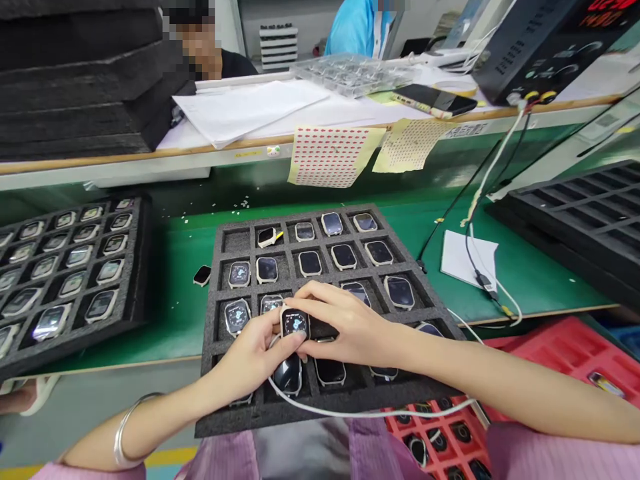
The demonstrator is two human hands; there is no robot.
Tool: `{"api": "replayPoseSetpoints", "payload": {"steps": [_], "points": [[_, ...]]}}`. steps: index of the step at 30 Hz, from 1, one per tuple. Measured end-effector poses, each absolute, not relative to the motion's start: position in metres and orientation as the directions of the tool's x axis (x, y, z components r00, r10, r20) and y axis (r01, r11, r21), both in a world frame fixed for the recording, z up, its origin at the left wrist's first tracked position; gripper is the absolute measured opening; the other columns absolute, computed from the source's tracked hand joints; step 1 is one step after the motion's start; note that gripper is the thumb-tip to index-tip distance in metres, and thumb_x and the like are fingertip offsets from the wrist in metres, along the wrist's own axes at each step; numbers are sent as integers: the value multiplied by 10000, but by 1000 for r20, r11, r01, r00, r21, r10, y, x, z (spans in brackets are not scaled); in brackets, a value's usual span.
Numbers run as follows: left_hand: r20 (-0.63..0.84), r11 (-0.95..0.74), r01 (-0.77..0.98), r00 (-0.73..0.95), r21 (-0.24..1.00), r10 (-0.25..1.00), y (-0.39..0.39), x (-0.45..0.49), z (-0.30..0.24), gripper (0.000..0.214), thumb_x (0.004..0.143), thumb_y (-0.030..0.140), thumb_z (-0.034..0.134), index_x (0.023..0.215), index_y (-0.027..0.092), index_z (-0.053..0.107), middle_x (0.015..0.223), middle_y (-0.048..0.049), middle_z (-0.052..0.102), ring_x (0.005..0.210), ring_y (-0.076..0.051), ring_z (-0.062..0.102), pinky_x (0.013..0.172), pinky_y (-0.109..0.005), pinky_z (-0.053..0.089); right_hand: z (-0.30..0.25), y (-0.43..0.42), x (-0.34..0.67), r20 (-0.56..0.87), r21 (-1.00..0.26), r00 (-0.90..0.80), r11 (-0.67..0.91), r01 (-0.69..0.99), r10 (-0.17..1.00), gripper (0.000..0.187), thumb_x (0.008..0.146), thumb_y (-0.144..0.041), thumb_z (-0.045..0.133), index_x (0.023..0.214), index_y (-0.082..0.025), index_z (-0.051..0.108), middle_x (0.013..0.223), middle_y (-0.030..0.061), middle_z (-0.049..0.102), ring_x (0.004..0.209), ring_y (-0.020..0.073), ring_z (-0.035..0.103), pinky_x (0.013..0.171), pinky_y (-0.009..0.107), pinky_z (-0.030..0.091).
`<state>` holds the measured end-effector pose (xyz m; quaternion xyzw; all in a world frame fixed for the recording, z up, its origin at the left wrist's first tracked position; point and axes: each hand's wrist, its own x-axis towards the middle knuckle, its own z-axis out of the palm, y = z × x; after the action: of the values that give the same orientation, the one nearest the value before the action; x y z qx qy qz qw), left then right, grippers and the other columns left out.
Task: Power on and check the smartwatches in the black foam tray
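Between them, my left hand and my right hand hold a smartwatch without a strap, its screen lit with a dial. The left thumb lies on the lower part of its screen, and the right fingers close round its top and right side. A white cable loops from by the left hand across to the right. Under both hands lies a black foam tray with watch cases in its pockets; some screens are lit, others dark. A watch with a yellow tab sits in the back row.
Another foam tray of watches stands at left; one loose watch lies on the green mat. A black slotted tray, white paper and red trays are at right. A shelf with a power supply crosses behind; people sit beyond.
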<state>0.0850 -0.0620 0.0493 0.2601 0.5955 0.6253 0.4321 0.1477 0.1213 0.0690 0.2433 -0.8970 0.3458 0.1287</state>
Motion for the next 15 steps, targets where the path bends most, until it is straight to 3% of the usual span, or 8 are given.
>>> {"api": "replayPoseSetpoints", "payload": {"steps": [15], "points": [[-207,161,-134,-501,978,841,-63,84,56,260,856,345,587,1016,141,610,829,-25,623,788,-171,561,762,-280,452,69,120,149,428,-521,-845,676,-521,-321,338,820,-260,629,1128,-125,585,1001,117,560,897,220,545,770,369,504]]}}
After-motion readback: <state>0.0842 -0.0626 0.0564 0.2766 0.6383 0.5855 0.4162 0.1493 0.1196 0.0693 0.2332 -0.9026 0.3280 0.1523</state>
